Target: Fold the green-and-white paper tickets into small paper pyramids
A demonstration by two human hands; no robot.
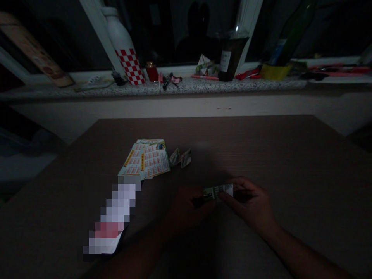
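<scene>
Dim light covers a brown desk [261, 147] below a speckled windowsill [186, 86]. One small folded paper [215, 190], green and white with dark print, is held to the right of the card pile [148, 161] and nearer the person. Each grip is clamped on it: the left hand [190, 206] pinches one end, the right hand [255, 203] the other. The single pile shows rows of orange-red print; I cannot count its cards. Two folded shapes [186, 159] sit just right of it, one pixelated slab [116, 213] on its near side. Beyond it stand one red-checked bottle [124, 50], one dark cup [229, 62] and one green bottle [293, 35].
</scene>
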